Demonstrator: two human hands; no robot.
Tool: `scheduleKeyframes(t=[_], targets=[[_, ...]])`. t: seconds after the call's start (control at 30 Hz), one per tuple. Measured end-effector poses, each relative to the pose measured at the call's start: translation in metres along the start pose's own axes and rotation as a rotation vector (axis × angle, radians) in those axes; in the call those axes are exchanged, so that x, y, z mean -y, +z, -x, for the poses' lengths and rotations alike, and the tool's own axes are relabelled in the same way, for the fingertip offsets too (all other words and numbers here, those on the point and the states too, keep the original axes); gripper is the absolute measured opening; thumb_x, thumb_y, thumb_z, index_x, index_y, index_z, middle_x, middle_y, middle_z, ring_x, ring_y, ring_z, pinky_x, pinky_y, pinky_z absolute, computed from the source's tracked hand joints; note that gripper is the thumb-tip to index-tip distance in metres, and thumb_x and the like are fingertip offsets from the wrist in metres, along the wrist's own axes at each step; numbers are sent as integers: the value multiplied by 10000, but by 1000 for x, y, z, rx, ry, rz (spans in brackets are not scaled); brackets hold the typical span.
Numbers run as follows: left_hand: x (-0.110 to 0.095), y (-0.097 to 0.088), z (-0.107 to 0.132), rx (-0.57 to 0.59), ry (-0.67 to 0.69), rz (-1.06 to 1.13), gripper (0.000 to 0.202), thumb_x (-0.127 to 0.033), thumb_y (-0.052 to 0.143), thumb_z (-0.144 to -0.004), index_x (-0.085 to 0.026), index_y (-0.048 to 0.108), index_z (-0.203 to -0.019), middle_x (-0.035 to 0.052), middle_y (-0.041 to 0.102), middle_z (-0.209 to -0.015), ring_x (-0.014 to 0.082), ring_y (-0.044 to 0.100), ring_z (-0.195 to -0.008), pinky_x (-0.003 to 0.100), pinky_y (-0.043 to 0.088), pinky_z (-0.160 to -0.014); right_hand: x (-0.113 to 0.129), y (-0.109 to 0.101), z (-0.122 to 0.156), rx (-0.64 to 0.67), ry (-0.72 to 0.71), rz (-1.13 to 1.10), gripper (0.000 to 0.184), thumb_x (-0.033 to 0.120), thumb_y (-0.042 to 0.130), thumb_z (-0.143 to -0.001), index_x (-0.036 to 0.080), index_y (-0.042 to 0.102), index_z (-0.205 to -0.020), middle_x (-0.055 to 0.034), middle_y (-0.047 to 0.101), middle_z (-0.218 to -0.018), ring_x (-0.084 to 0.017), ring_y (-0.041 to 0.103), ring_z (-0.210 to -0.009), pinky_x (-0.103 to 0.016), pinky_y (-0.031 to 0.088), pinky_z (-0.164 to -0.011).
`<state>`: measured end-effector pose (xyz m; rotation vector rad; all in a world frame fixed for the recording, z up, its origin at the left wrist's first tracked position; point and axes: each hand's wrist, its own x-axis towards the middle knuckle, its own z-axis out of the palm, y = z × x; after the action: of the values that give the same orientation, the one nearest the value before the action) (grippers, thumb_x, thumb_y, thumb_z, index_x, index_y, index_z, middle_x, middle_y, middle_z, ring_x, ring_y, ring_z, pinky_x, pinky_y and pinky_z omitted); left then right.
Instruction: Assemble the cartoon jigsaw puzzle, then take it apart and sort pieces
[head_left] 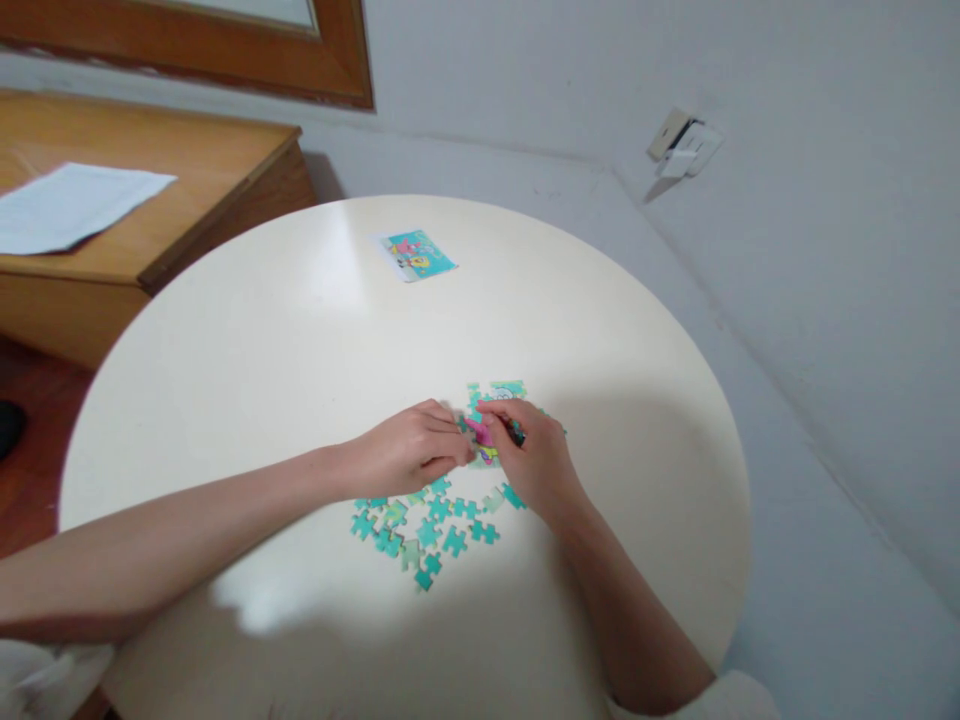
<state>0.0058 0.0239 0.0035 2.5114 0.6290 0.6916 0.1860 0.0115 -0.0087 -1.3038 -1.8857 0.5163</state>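
A partly assembled jigsaw puzzle (508, 388), teal with pink and yellow parts, lies flat on the round white table (637, 560). My left hand (420, 445) is at its left edge, fingers curled together against it; what they pinch, if anything, is hidden. From the right, my right hand (536, 455) reaches over the puzzle. Its thumb and forefinger close on a pink puzzle piece (478, 430) near the middle, and the hand covers much of the right side. Several loose teal and pale green puzzle pieces (429, 532) are spread just below both hands.
A small card with a colourful cartoon picture (421, 255) lies toward the table's far side. At left stands a wooden cabinet (225, 160) with white paper (82, 205) on it. Walls rise behind and to the right, where a socket with a plug (684, 145) sticks out.
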Motion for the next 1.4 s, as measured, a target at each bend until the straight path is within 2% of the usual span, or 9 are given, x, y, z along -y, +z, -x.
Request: scheduleKeyframes(t=[0.1, 0.23, 0.4, 0.5, 0.7, 1.0, 1.4], targets=[[0, 0, -1, -55, -165, 257, 160, -173, 492, -820, -176, 596, -697, 22, 630, -648, 121, 561, -649, 267, 449, -709, 1, -2, 0, -26, 4, -4, 173, 154, 496, -805, 210, 658, -826, -30, 707, -821, -168, 639, -782, -294, 485, -728], [4, -1, -5, -301, -477, 589, 85, -202, 554, -738, -151, 588, -679, 41, 636, -682, 118, 565, -634, 248, 440, -609, 4, -3, 1, -41, -49, -12, 156, 153, 508, -810, 215, 650, -828, -23, 696, -789, -162, 632, -757, -287, 480, -708], [10, -8, -12, -519, -668, 812, 38, -155, 612, -643, -146, 576, -632, 11, 637, -641, 100, 564, -612, 229, 426, -597, 10, 0, 4, 12, -209, 30, 119, 132, 544, -799, 205, 638, -803, -29, 681, -770, -168, 616, -769, -305, 468, -733], [12, -10, -14, -582, -692, 880, 47, -153, 626, -622, -146, 580, -613, 0, 641, -635, 96, 562, -617, 222, 419, -598, 13, 3, 7, 58, -268, 50, 116, 123, 559, -802, 203, 642, -793, -30, 673, -776, -173, 611, -798, -327, 449, -777], [14, -8, -12, -628, -696, 987, 48, -133, 618, -603, -149, 574, -607, -3, 632, -631, 89, 546, -607, 233, 404, -602, 16, 6, 10, 117, -326, 63, 145, 109, 548, -828, 202, 660, -823, -32, 657, -813, -155, 601, -804, -340, 412, -831], [14, -9, -14, -645, -707, 1040, 57, -134, 624, -592, -149, 569, -598, -7, 629, -613, 77, 520, -577, 238, 386, -595, 18, 3, 10, 148, -298, 81, 288, 26, 434, -805, 217, 650, -796, -31, 652, -808, -164, 587, -804, -345, 411, -809], [14, -9, -14, -641, -720, 1046, 69, -141, 621, -569, -153, 556, -587, -12, 618, -597, 82, 509, -571, 238, 375, -586, 20, 1, 10, 234, -295, 10, 130, 91, 556, -789, 199, 621, -762, -25, 651, -791, -155, 596, -787, -340, 406, -816]])
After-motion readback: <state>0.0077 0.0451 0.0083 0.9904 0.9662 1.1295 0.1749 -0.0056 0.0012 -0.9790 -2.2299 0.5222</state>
